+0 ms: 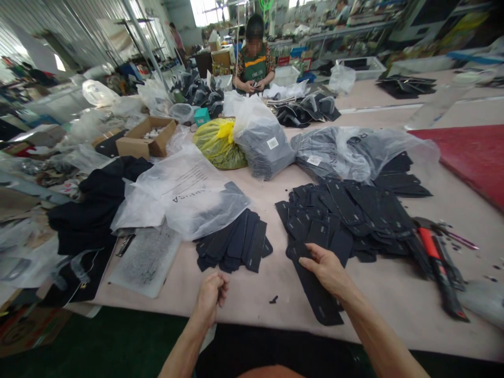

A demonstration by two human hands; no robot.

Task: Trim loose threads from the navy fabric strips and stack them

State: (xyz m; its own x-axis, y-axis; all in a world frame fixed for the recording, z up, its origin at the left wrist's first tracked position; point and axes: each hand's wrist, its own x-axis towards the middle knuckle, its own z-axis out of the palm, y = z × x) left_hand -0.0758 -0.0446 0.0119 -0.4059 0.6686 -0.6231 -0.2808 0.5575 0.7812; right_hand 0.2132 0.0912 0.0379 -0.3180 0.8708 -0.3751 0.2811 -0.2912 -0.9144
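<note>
Between the thumb and fingers of my right hand (323,266) is a dark fabric strip (317,296), its lower end pointing toward the table's front edge. Behind it spreads a large heap of similar dark strips (354,210). My left hand (212,295) is closed above the front of the table, fingers curled in; whatever they may hold is hidden. Just beyond it lies a smaller pile of dark strips (236,241), partly under a clear plastic bag (189,194). A small black scrap (273,300) rests on the table between my hands.
A red-handled hammer (437,262) lies at the right, near a purple pen (460,239). At left are a whitish board (145,262) and an open cardboard box (145,137). Filled bags (263,142) stand farther back. A person (255,65) works across the table.
</note>
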